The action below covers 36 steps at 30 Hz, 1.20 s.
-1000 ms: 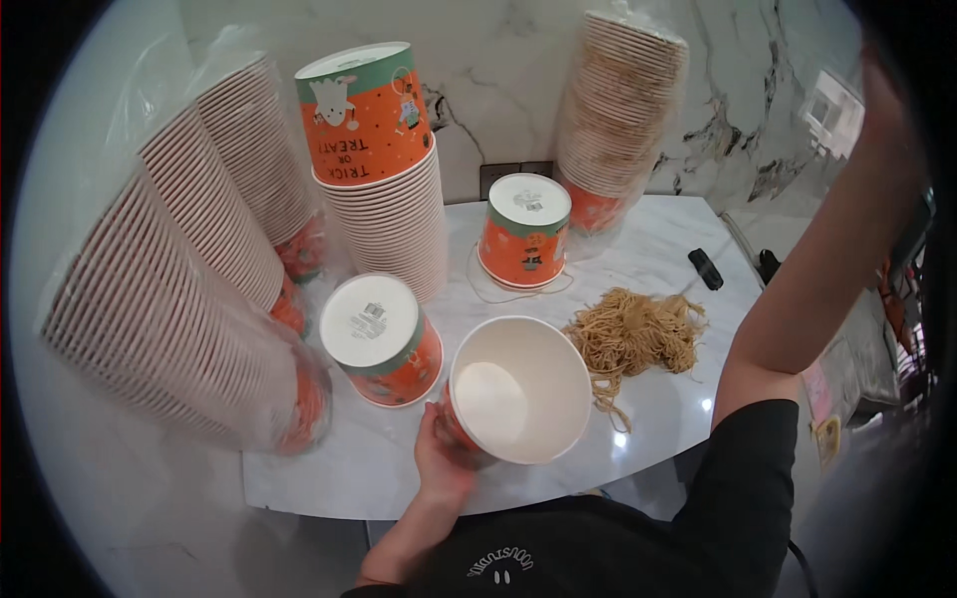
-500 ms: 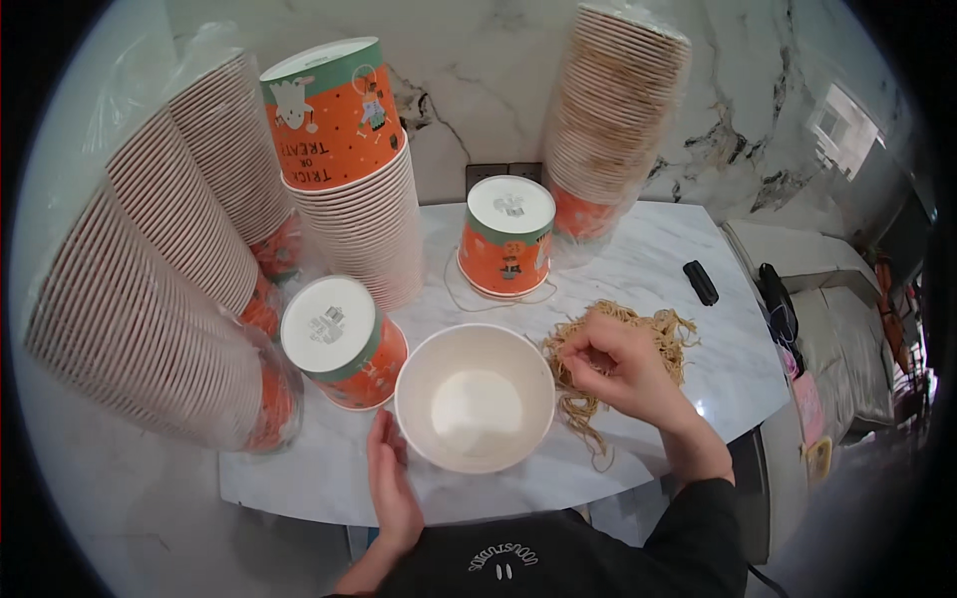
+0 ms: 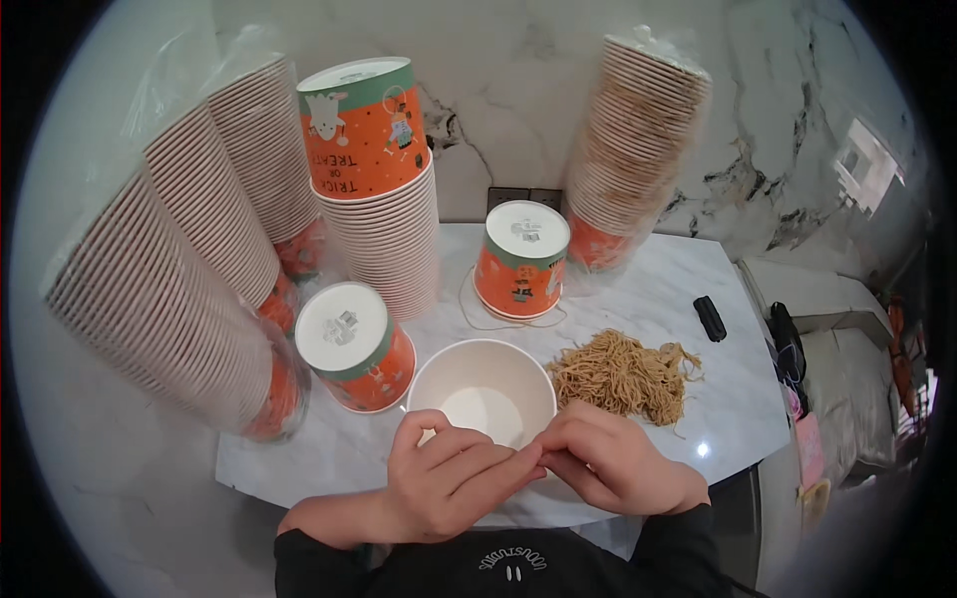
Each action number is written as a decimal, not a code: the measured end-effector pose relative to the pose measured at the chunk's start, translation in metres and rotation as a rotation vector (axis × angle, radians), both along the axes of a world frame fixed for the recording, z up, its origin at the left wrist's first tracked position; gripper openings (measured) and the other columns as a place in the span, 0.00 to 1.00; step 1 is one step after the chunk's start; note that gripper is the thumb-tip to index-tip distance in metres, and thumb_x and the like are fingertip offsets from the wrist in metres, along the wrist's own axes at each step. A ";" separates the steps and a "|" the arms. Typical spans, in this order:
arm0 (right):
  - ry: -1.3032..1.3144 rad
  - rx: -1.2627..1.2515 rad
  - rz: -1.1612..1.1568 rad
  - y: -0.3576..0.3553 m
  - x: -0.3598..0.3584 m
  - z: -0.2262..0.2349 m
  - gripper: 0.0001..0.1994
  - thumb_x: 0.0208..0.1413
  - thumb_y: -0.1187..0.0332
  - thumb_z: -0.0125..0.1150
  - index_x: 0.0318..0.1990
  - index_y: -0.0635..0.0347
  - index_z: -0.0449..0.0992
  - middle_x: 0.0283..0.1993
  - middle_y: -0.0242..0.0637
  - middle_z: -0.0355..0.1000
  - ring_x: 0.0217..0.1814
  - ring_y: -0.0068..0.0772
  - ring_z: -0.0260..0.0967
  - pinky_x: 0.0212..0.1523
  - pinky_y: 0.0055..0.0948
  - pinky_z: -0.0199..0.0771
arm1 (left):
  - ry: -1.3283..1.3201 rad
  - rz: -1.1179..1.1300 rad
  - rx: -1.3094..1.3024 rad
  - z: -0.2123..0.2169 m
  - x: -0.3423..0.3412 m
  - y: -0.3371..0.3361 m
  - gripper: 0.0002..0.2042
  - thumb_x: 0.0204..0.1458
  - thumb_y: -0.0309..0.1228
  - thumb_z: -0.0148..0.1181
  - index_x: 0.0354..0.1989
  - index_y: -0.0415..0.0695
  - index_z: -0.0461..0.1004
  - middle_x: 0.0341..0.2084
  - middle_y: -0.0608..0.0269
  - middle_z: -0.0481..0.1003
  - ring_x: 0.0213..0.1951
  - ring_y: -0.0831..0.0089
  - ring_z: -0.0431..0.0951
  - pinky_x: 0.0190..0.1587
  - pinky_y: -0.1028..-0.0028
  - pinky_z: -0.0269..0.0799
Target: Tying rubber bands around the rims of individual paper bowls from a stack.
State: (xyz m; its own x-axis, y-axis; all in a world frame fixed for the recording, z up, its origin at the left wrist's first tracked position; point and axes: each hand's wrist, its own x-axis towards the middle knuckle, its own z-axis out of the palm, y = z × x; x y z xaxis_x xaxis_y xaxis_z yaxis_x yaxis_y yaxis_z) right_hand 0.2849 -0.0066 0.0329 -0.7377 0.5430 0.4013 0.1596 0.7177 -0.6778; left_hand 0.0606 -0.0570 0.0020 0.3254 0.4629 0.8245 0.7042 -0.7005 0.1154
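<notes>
An open white paper bucket (image 3: 474, 374) stands mouth up in front of me. Over its near rim, my left hand (image 3: 454, 473) and my right hand (image 3: 603, 458) meet at the fingertips. Both hands are closed in a pinch, and whatever lies between the fingers is too small or hidden to make out. To the right of the bucket lies a tangled pile of tan strings (image 3: 628, 379). An orange and green paper bucket (image 3: 359, 349) sits upside down just left of the open one. Behind stands another upturned bucket (image 3: 520, 264) with a thin string loop at its base.
Tall nested bucket stacks in clear plastic (image 3: 179, 309) lean at the left. Beside them rises an unwrapped stack (image 3: 379, 239) topped by an orange bucket. Another wrapped stack (image 3: 638, 149) stands at the back right. A small black object (image 3: 710, 319) lies near the marble table's (image 3: 738, 399) right edge.
My right hand has left the string pile and come to the open bucket's near rim. My left hand has moved from the bucket's left side to meet it. The view has shifted slightly.
</notes>
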 end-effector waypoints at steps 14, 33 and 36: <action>0.000 -0.106 -0.083 0.003 -0.011 0.006 0.13 0.56 0.76 0.73 0.49 0.59 0.82 0.35 0.35 0.74 0.36 0.31 0.74 0.34 0.31 0.73 | 0.073 -0.014 -0.012 0.025 -0.026 0.007 0.10 0.44 0.31 0.71 0.37 0.51 0.83 0.32 0.79 0.77 0.35 0.79 0.76 0.43 0.67 0.63; -0.154 -0.217 -0.496 0.098 -0.003 -0.044 0.04 0.65 0.72 0.61 0.41 0.63 0.75 0.37 0.36 0.78 0.38 0.23 0.76 0.39 0.25 0.76 | 0.229 -0.427 -0.868 -0.031 -0.013 0.041 0.44 0.63 0.52 0.60 0.73 0.29 0.50 0.64 0.27 0.64 0.49 0.41 0.81 0.47 0.60 0.81; 0.092 -0.688 -0.205 0.114 -0.004 -0.074 0.06 0.73 0.67 0.54 0.46 0.61 0.70 0.46 0.32 0.80 0.44 0.20 0.77 0.44 0.23 0.78 | 0.427 -0.582 -0.815 -0.030 -0.028 0.053 0.43 0.61 0.54 0.61 0.70 0.29 0.56 0.66 0.29 0.64 0.52 0.42 0.80 0.53 0.60 0.78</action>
